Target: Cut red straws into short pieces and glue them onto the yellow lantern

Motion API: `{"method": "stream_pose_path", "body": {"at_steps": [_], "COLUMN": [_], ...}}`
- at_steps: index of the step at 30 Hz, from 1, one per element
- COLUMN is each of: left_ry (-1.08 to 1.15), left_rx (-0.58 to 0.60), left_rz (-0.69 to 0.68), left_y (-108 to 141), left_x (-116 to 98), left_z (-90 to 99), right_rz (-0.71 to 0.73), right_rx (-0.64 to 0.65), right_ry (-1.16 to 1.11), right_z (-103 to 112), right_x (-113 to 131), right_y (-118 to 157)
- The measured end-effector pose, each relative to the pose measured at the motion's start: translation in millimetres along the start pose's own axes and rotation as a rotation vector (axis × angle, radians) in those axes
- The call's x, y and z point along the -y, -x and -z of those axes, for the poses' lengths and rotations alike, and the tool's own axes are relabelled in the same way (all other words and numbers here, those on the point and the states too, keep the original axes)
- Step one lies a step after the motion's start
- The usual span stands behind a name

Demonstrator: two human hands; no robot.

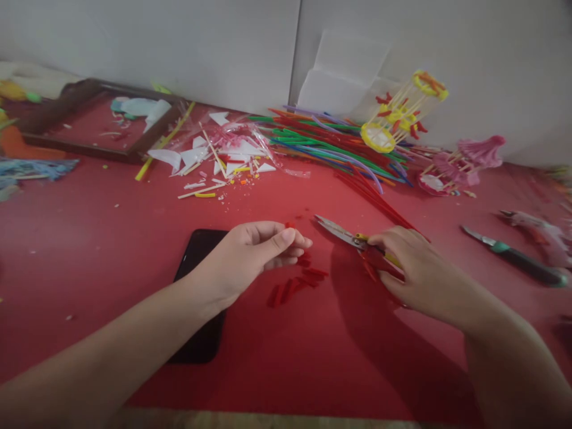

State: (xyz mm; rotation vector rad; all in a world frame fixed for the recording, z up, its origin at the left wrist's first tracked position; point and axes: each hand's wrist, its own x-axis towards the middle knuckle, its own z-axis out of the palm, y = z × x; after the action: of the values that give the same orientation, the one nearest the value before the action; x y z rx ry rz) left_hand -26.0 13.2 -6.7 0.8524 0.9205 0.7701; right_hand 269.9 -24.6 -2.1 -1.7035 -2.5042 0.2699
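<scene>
Your left hand (254, 250): pinching a small red piece (290, 226). Your right hand (404, 256): grasping cutters (339, 232). Loose red strips (286, 291): just below the left pinch; a brushing hand could scatter them.

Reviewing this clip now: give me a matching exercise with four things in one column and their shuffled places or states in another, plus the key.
1. Left hand
2. Black phone
3. Right hand
4. Green-and-black-handled knife

A. Grips a red-and-yellow-handled tool
B. Lies to the right of the right hand
C. Pinches a small red piece
D. Partly hidden by the left forearm

Pairs: 1-C, 2-D, 3-A, 4-B
</scene>
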Motion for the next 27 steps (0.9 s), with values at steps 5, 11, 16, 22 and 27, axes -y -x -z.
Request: {"method": "stream_pose_path", "body": {"at_steps": [5,11,16,22,27], "left_ry": [0.094,0.06,-0.026,0.027,0.073], "left_rx": [0.016,0.007,0.017,0.024,0.031], "left_rz": [0.047,0.031,0.007,0.015,0.044], "left_y": [2,-1,-3,-2,0], "left_x": [4,10,13,13,11], "left_z": [-3.7,-4.1,-3.7,-3.8,-5.0], "right_rz": [0.049,0.065,0.186,0.213,0.09], "right_rx": [-0.003,-0.187,-0.141,-0.149,-0.101], "right_ry": [-0.08,-0.195,-0.241,-0.308,-0.477], "right_z": [3,-6,-29,-32,-26], "right_x": [0,43,68,70,72], "right_y": [2,-13,-24,-25,-24]}}
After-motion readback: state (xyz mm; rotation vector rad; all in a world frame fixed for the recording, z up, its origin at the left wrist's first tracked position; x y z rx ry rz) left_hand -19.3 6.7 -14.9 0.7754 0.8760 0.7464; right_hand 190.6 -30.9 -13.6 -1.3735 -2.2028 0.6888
